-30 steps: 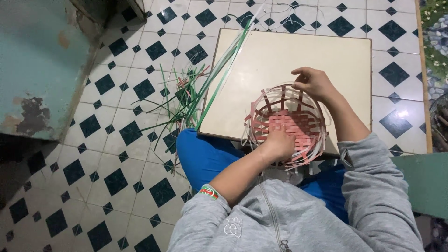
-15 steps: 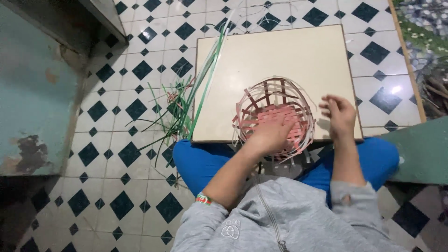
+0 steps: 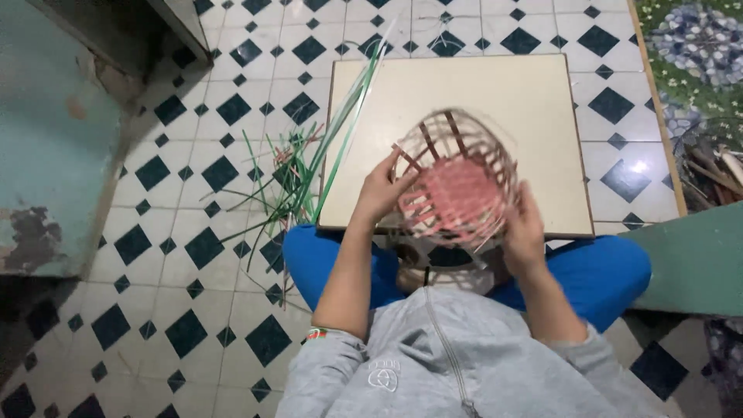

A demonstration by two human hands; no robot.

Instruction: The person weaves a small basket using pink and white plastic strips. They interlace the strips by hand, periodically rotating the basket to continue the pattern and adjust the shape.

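A half-woven pink basket [image 3: 457, 182] with upright brown ribs is held tilted over the near edge of a cream board [image 3: 503, 93]. My left hand [image 3: 379, 190] grips its left rim. On the right side, my right hand [image 3: 525, 228] cups the basket's wall from below. The basket's base faces the camera and looks blurred. Below it lie my crossed legs in blue trousers [image 3: 325, 259].
Long green strips [image 3: 340, 131] lie along the board's left edge, with a pile of cut green and pink strips [image 3: 282, 174] on the black-and-white tiled floor. A teal wall [image 3: 54, 155] stands at left, and a green panel [image 3: 693, 259] at right.
The basket has been lifted and tipped toward me. My left hand moved from inside the basket to its left rim. My right hand came down from the far rim to the near right side.
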